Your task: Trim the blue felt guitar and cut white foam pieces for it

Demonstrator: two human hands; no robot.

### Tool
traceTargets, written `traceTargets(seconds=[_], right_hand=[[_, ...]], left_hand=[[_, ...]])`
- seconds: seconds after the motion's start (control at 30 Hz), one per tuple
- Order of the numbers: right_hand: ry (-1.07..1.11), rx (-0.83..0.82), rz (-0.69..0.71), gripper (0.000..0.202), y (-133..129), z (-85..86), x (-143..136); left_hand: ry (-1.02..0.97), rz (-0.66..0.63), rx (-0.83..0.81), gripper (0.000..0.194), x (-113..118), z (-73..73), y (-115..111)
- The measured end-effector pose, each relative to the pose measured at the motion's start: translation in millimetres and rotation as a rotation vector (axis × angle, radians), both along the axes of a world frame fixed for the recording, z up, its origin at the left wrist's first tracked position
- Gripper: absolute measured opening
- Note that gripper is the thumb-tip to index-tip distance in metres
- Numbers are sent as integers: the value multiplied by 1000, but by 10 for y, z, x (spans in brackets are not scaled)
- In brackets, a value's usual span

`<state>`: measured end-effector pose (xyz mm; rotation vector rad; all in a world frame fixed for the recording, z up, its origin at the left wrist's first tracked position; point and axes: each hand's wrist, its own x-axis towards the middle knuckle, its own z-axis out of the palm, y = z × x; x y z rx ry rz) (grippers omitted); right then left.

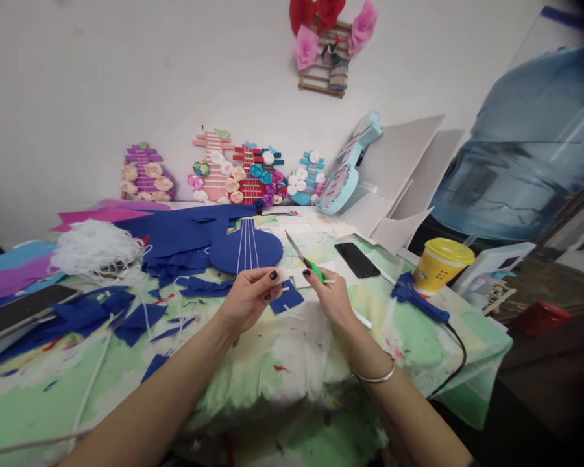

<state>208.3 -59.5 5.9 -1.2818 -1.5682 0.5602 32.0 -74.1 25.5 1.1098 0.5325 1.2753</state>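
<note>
Two hands work near the center of the frame: the left hand (246, 299) is nearly closed, pinching a small white piece (285, 289) between thumb and fingers, while the right hand (335, 299) curls around the green-handled scissors (296, 248), their tip pointing to the upper left. Whether the blades are parted, I cannot tell. With so small a piece, a light pinch near its end, fingertips clear of the blades and both wrists steady would likely serve best. Counted around them: one blue disc (270, 250) just beyond the left hand, one heap of white yarn (95, 254) at left, one black phone (357, 259) right of center and another (29, 311) at the left edge, one glue gun (421, 299) beside one yellow cup (442, 263), and one bracelet (377, 377) on the right wrist.
</note>
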Motion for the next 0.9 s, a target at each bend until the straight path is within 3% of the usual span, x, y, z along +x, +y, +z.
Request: traceTargets(seconds=[0.17, 0.27, 0.53, 0.6, 0.7, 0.8, 0.9], right_hand=[[404, -132, 310, 35, -27, 50, -31], [525, -158, 506, 34, -61, 86, -22], [530, -129, 507, 21, -69, 96, -5], [589, -130, 461, 21, -45, 84, -9], [616, -112, 247, 21, 16, 40, 7], [407, -90, -15, 19, 72, -2, 42], [116, -74, -168, 15, 93, -7, 67]], left_hand=[[263, 71, 113, 17, 44, -25, -11], [416, 158, 163, 17, 60, -45, -5], [488, 185, 183, 19, 68, -81, 16], [460, 189, 159, 20, 73, -86, 20], [387, 188, 122, 21, 76, -99, 33], [280, 163, 74, 23, 67, -116, 55], [148, 172, 21, 24, 57, -117, 76]])
